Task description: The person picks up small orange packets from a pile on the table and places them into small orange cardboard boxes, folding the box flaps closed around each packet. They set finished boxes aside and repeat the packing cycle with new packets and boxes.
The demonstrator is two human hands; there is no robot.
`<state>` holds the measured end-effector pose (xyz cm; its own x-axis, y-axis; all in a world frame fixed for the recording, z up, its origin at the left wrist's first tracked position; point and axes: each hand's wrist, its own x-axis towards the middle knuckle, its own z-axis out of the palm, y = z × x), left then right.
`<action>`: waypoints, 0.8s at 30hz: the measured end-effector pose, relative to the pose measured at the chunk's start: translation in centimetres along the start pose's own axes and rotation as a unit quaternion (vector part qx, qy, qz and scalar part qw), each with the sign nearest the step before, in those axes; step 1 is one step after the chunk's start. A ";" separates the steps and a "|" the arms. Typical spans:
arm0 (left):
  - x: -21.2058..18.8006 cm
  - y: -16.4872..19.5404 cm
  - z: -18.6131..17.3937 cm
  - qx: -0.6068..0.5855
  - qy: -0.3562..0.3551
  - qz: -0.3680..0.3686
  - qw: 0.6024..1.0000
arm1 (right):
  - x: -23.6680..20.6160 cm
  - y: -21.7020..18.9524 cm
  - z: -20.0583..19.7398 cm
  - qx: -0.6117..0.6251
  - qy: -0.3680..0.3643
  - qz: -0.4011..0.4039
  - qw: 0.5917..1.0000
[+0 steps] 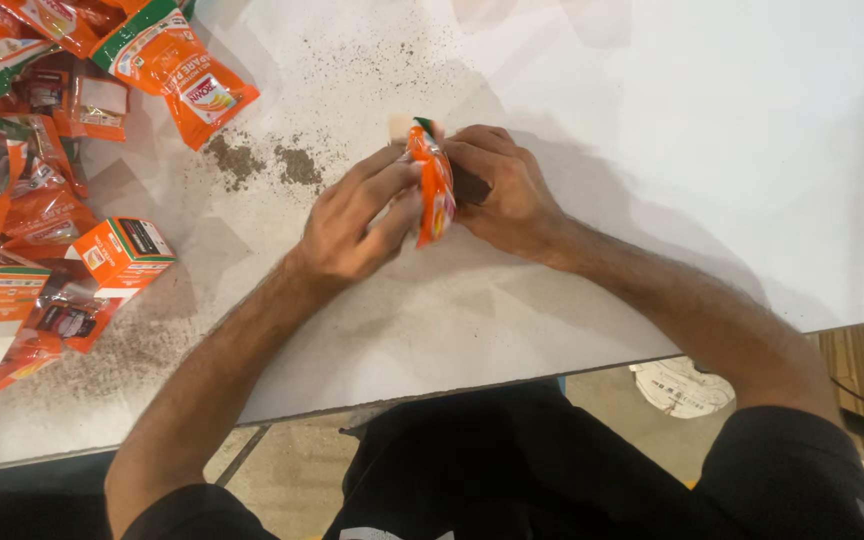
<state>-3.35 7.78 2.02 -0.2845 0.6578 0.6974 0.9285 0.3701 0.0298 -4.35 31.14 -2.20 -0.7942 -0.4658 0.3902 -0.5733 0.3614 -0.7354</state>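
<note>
A: Starting at the far left of the frame, what's piled there?

B: A heap of orange packets [12,130], some crumpled, spilling down the left edge of the white table [712,150]. A small orange carton [124,252] lies at the heap's lower right, and one orange sachet [187,85] lies a little apart at the upper left, label up. They look pushed aside so the middle stays free for the hands.

A: And the dark specks?

B: Spilled brown powder [252,160], two denser patches just right of that sachet, with finer grains scattered toward the top centre.

A: Now the hands.

B: The left hand [357,220] sits at centre, fingers curled closed against the left face of an orange pouch [434,180]. The pouch stands on edge, upright, just above the table, between both hands.

A: And the right?

B: The right hand [502,190] is wrapped round the pouch's other side, fingers bent shut near the top. Pinching from both sides keeps it upright, probably so that nothing more spills. At the lower right, under the table, a pale round lid [682,388] lies on the floor.
</note>
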 end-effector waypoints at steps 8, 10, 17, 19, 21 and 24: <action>-0.3 1.9 2.2 0.092 -0.046 -0.175 0.979 | -0.1 -0.4 0.3 -0.005 0.008 0.002 1.000; 0.3 2.1 3.1 0.079 -0.020 -0.241 0.967 | -0.2 -0.4 0.3 -0.005 0.004 -0.007 1.000; -0.4 -0.2 4.0 -0.234 -0.021 -0.586 0.775 | -0.9 -0.2 1.0 0.048 0.041 -0.016 0.998; 0.1 -0.3 3.9 -0.284 -0.014 -0.585 0.759 | -1.1 -0.2 1.2 0.120 0.049 -0.008 0.991; 1.0 -0.1 3.6 -0.304 -0.009 -0.588 0.749 | -1.3 -0.2 1.2 -0.007 0.053 -0.060 0.997; 2.1 0.0 2.2 -0.411 -0.001 -0.549 0.728 | -1.2 -0.3 1.1 -0.125 0.046 -0.095 0.987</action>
<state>-4.44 10.57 1.91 -0.9622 0.2625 -0.0721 -0.0311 0.1571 0.9871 -3.01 30.66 -3.08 -0.6756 -0.4732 0.5654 -0.7366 0.4672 -0.4890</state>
